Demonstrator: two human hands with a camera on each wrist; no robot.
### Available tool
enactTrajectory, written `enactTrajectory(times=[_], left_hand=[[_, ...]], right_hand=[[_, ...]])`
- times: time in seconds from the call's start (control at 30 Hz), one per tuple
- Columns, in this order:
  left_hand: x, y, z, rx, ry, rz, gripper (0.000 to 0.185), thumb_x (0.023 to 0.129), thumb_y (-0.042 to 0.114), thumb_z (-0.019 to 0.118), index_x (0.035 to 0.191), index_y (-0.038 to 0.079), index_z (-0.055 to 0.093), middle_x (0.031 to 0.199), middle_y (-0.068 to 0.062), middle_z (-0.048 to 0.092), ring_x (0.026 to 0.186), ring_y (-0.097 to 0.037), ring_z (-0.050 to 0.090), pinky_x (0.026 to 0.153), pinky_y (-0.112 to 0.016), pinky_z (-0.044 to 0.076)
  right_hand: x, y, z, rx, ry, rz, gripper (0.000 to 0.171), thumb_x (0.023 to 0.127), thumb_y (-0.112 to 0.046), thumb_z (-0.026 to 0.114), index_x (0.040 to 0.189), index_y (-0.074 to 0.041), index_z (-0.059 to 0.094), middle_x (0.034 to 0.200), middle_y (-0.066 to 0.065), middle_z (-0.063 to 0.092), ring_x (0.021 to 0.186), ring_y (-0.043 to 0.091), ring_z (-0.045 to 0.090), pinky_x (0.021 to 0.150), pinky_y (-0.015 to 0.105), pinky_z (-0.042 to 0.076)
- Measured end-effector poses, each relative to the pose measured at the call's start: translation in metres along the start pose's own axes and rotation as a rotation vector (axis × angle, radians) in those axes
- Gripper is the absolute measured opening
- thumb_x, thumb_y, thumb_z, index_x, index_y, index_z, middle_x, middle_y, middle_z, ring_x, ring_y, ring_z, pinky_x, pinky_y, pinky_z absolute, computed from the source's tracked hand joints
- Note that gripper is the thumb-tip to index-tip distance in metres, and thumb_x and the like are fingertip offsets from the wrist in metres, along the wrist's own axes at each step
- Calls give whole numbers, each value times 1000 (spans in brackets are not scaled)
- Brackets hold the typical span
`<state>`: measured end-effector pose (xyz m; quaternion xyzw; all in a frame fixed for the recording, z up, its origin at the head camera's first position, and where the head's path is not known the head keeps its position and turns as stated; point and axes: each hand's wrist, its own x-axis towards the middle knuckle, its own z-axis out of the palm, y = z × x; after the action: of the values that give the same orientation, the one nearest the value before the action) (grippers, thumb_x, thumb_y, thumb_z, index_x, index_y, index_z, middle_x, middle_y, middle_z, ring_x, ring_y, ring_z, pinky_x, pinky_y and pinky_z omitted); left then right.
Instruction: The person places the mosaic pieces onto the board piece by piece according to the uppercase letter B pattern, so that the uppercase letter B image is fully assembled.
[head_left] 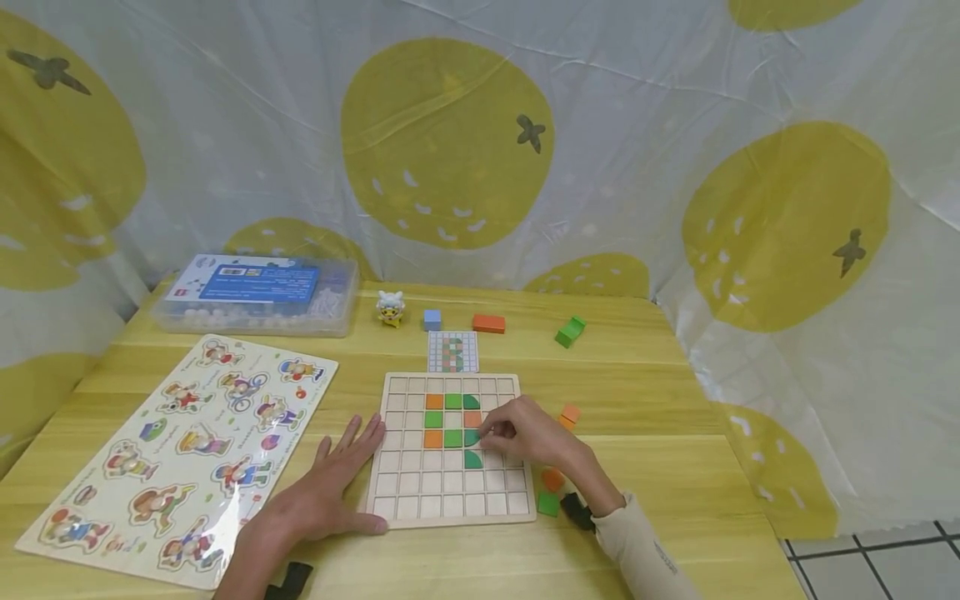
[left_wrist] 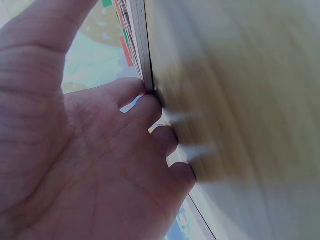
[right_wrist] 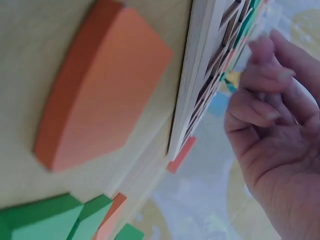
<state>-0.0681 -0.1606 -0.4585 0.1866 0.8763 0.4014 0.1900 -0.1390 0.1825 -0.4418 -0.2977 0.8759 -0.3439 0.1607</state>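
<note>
A wooden grid board (head_left: 450,492) lies in the middle of the table, with orange and green pieces set in its upper cells. My right hand (head_left: 525,433) reaches over its right side, and the curled fingertips pinch a green piece (head_left: 470,437) sitting in a cell. In the right wrist view, this hand (right_wrist: 270,125) hovers close to the board's face (right_wrist: 200,75). My left hand (head_left: 330,479) lies flat on the table with straight fingers against the board's left edge. The left wrist view shows those fingers (left_wrist: 150,107) touching the board's edge (left_wrist: 142,45).
Loose orange pieces (head_left: 570,414) (head_left: 552,478) and a green one (head_left: 547,503) lie right of the board. Behind it are a pattern card (head_left: 453,352), a blue cube (head_left: 432,319), an orange block (head_left: 488,323), a green block (head_left: 570,331), a small figure (head_left: 391,307) and a plastic box (head_left: 258,293). A character puzzle (head_left: 180,454) lies left.
</note>
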Motion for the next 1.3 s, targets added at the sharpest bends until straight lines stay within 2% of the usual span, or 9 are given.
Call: enactTrajectory(times=[0.4, 0.6, 0.7, 0.87, 0.97, 1.1, 1.17, 1.3], left_hand=[[-1, 0, -1, -8, -3, 1, 134, 69, 41, 100, 171, 2, 22, 180, -18, 10, 165, -47, -5, 129, -71, -9], [-1, 1, -2, -2, -6, 10, 133, 70, 41, 99, 171, 3, 22, 180, -17, 9, 165, -47, -5, 129, -72, -9], [-1, 1, -2, 5, -11, 9, 133, 70, 41, 99, 171, 3, 22, 180, -16, 8, 165, -47, -6, 128, -72, -9], [0, 2, -3, 7, -15, 1, 133, 70, 40, 99, 171, 3, 21, 180, -16, 7, 165, -47, -7, 128, -72, -10], [0, 1, -2, 4, -16, 5, 133, 71, 41, 99, 171, 3, 21, 180, -16, 7, 164, -47, -7, 128, -71, -10], [1, -6, 0, -12, -2, 39, 133, 70, 43, 98, 171, 2, 21, 180, -18, 8, 164, -48, -7, 128, -71, -12], [2, -10, 2, -16, 10, 55, 134, 70, 45, 98, 171, 3, 21, 180, -18, 8, 164, -48, -7, 129, -65, -16], [2, -13, 4, -15, 24, 72, 134, 69, 45, 97, 171, 3, 21, 179, -20, 9, 163, -50, -6, 129, -64, -17]], right_hand=[[-2, 3, 1, -8, -29, -6, 8, 101, -7, 75, 102, -7, 84, 83, -3, 75, 63, 0, 51, 59, 16, 44], [-8, 6, -3, 0, 3, 25, 8, 101, -9, 76, 104, -6, 83, 83, -6, 74, 67, 1, 54, 61, 18, 49], [-9, 9, -4, -20, 23, 40, 14, 101, -11, 76, 112, -2, 80, 77, -8, 69, 65, 2, 54, 61, 19, 48], [-7, 10, -4, -55, 16, 51, 41, 103, -15, 74, 140, 1, 68, 75, -9, 63, 64, 2, 52, 63, 20, 48], [-5, 9, -3, -60, -9, 62, 52, 105, -18, 73, 152, 0, 59, 74, -9, 61, 63, 1, 50, 61, 19, 44], [-3, 8, -2, -55, -38, 74, 55, 105, -19, 72, 155, -1, 56, 72, -7, 58, 61, 2, 46, 58, 19, 39], [-3, 8, -1, -56, -45, 77, 54, 105, -19, 72, 154, -1, 57, 72, -7, 56, 61, 2, 45, 58, 19, 38], [-5, 7, -3, -51, -42, 76, 53, 105, -19, 72, 153, 0, 58, 74, -9, 58, 63, 2, 47, 60, 19, 40]])
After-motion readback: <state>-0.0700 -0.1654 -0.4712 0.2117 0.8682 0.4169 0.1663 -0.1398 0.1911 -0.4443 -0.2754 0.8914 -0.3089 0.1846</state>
